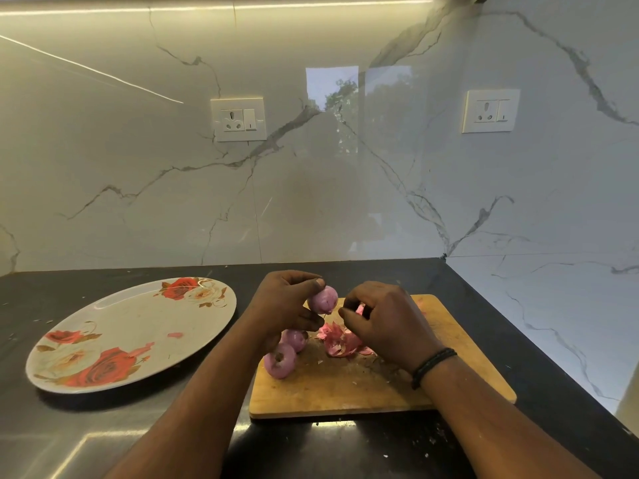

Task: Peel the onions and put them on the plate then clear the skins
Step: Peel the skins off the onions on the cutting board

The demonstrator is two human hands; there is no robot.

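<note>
From the head camera, the person's left hand [281, 300] holds a peeled onion [323, 299] above the far left corner of the wooden cutting board [377, 385], its grip curled round the bulb with fingertips on top and thumb beneath. The right hand [383, 321] hovers just beside that onion, its grip narrow, thumb and fingers pinching a small pink piece of skin [360, 309]. A dark braided band [432, 366] circles the right wrist.

Two more peeled onions lie on the board's left side, touching each other: one [295, 339] partly hidden behind the left forearm, the other [280, 364] nearer the camera at the board's left edge. A heap of pink skins [340, 342] lies on the board between these onions and the right hand.

The flowered plate [138, 319] sits on the dark surface [69, 433] to the left of the board, apart from it, with a small pink scrap [175, 335] on it. Behind stands a marble-patterned wall with two sockets [238, 119] [490, 111].
</note>
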